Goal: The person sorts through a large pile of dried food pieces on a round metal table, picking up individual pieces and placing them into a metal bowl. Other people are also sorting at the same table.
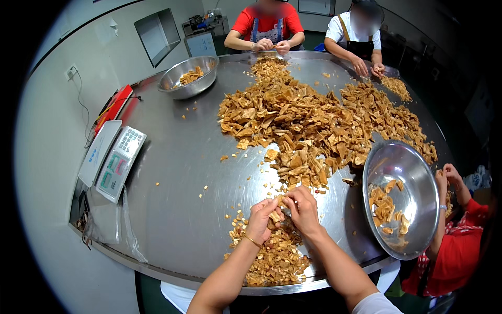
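Note:
Both my hands meet over the near part of a stainless steel table. My left hand is closed round several tan-brown dried flakes. My right hand pinches one side of a small piece whose other side my left fingers hold. Under my hands spreads a heap of small broken bits and pale nut-like pieces. Beyond my fingertips rises a large pile of flat brown dried pieces. What exactly the pieces are, I cannot tell.
A big steel bowl with some flakes stands at the right, and another at the far left. A digital scale and plastic bags lie along the left edge. Co-workers sit across the table and to the right, their hands over it.

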Available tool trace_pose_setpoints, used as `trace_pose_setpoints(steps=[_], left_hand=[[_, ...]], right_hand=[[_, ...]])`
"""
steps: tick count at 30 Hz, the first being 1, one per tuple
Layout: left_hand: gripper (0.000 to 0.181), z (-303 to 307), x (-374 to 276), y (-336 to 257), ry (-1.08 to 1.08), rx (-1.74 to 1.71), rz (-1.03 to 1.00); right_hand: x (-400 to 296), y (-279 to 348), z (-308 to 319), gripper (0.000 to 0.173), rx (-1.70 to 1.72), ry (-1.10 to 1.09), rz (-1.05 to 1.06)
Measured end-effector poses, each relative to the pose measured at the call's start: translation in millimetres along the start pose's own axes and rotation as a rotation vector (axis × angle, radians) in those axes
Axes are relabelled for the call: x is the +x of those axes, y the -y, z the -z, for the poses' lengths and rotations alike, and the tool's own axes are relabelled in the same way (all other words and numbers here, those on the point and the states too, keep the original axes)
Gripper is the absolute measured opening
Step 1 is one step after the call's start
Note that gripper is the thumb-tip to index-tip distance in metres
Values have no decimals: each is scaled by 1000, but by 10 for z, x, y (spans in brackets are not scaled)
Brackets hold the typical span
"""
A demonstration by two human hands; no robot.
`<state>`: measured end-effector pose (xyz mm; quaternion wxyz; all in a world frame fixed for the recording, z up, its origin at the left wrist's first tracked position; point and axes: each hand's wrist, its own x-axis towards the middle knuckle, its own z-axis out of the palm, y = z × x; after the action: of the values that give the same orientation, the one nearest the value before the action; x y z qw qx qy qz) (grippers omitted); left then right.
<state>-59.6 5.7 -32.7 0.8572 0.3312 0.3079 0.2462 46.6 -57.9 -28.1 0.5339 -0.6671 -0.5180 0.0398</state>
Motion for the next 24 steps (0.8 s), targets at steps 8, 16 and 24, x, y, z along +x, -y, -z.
trace_pose_setpoints(steps=[8, 16, 24], left_hand=[[17, -29, -70, 36, -65, 498, -342], [18, -143, -163, 73, -107, 584, -499], [18, -1084, -296, 75, 314, 112, -52]], right_hand=[[-50, 38, -38, 14, 170, 64, -315], [-112, -55, -127, 17, 297, -53, -396], [-103, -456, -100, 23, 773, 51, -422]])
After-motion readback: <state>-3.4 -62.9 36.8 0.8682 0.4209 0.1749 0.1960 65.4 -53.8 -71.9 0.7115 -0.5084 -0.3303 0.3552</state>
